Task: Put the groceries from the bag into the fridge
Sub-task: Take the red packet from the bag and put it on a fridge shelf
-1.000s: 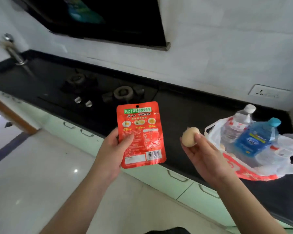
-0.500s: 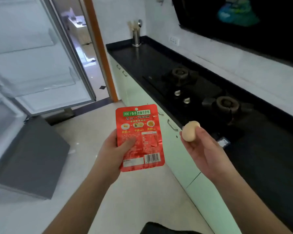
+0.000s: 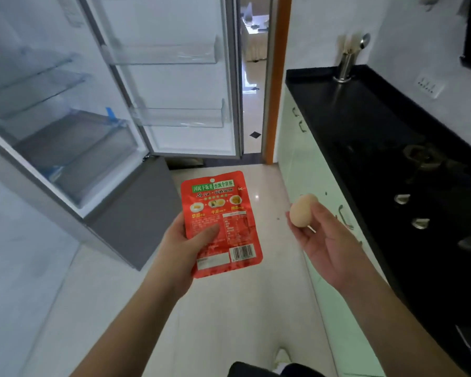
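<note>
Glossy pale floor tiles (image 3: 136, 308) are filling the lower middle of the frame, with a polished black counter (image 3: 346, 110) running along the right edge above mint-green cabinet fronts (image 3: 299, 170). A gas hob (image 3: 424, 164) with metal knobs is being shown set into the counter's dark surface, and a cylindrical steel utensil holder (image 3: 345, 67) is standing at its far end in the upper right.

A fridge (image 3: 65, 137) is occupying the upper left, its door (image 3: 180, 77) being seen swung wide open. Clear plastic door bins and glass shelves are being shown inside, with a translucent drawer below them; the lower part of the fridge is being seen as a flat grey panel.

A flat, rectangular red foil packet (image 3: 223, 221) is being gripped by the left hand (image 3: 185, 248) at centre frame, the thumb being pressed across its printed face and the fingers being curled behind. Its surface is being shown as shiny and slightly creased, with green and white label text at the top, small food pictures beneath, and a barcode at the lower right corner.

A smooth, oval, beige egg (image 3: 302, 209) is being pinched between the thumb and fingertips of the right hand (image 3: 326, 240), right of centre. Both items are being held in the air above the floor, in front of the open fridge and apart from each other.
</note>
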A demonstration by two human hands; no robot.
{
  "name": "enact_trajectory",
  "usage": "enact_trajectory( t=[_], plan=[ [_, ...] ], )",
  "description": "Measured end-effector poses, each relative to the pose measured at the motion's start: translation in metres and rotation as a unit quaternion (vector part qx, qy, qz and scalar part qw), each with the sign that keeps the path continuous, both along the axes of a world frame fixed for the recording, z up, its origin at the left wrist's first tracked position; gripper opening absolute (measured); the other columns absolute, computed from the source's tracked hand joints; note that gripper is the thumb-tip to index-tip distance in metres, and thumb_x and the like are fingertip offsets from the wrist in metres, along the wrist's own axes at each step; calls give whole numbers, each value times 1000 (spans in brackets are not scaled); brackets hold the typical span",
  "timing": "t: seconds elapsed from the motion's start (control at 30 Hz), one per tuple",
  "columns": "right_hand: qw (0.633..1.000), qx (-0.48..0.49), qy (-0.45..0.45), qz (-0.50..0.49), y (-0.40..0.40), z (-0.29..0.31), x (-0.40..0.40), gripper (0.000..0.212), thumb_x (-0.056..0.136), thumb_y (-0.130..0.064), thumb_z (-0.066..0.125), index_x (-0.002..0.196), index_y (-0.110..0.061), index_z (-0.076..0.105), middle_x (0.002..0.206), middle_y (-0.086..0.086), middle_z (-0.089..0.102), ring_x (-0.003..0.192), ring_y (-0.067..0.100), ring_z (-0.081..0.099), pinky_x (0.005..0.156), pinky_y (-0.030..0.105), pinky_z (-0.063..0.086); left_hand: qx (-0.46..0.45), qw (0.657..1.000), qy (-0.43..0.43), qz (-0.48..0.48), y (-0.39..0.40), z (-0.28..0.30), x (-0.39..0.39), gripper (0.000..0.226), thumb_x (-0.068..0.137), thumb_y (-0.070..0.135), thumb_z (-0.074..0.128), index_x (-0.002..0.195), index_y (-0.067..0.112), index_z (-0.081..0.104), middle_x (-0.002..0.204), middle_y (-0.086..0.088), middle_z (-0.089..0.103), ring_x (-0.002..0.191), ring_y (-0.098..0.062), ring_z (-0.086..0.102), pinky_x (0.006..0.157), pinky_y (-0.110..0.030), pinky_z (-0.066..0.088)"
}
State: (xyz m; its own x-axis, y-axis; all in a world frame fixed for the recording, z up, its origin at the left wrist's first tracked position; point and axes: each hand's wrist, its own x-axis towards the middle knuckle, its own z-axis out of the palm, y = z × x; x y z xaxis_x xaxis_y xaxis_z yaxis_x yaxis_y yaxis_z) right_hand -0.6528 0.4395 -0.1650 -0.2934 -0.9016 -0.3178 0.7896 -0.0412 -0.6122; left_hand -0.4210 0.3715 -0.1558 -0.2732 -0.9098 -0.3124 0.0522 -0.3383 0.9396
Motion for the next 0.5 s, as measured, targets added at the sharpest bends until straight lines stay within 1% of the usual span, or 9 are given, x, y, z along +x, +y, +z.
enact_trajectory(
  t=[0.1,0.17,0.27,0.33,0.43,0.5],
  plan=[
    [999,9,-6,40,-34,2,-18,47,85,-22,64,127,-5,53,133,18,54,104,25,67,85,33,55,-8,999,-6,43,-18,6,-15,34,87,16,69,119,20,59,107,-7,75,91,-33,74,78,-52,59],
    [998,7,-12,64,-57,5,-30,47,86,-21,63,129,-5,53,136,18,53,106,25,66,86,34,55,-18,997,-16,70,-28,9,-23,34,88,16,69,120,20,59,106,-7,75,91,-32,74,78,-52,59],
    [994,-2,-18,107,-90,7,-40,40,87,-20,60,124,-5,55,135,18,53,107,26,65,93,36,53,-28,993,-29,112,-41,9,-30,34,88,15,69,120,20,58,105,-6,76,89,-31,75,75,-50,60],
    [991,-1,-15,137,-112,7,-39,36,86,-20,59,119,-5,57,131,18,55,108,26,64,97,38,51,-27,989,-35,138,-49,7,-28,35,88,15,69,120,21,58,105,-5,76,89,-31,75,74,-49,60],
    [984,-1,-19,175,-142,5,-28,34,87,-19,60,118,-5,58,129,19,54,107,26,64,97,39,50,-14,982,-32,185,-60,2,-18,35,87,14,69,120,21,58,106,-6,75,89,-32,74,74,-50,60],
    [980,2,-20,197,-161,3,-17,36,88,-20,60,120,-5,58,131,19,54,106,26,65,97,39,51,-9,976,-29,214,-68,0,-8,34,87,13,69,119,21,58,105,-6,76,88,-31,75,71,-48,61]
  ],
)
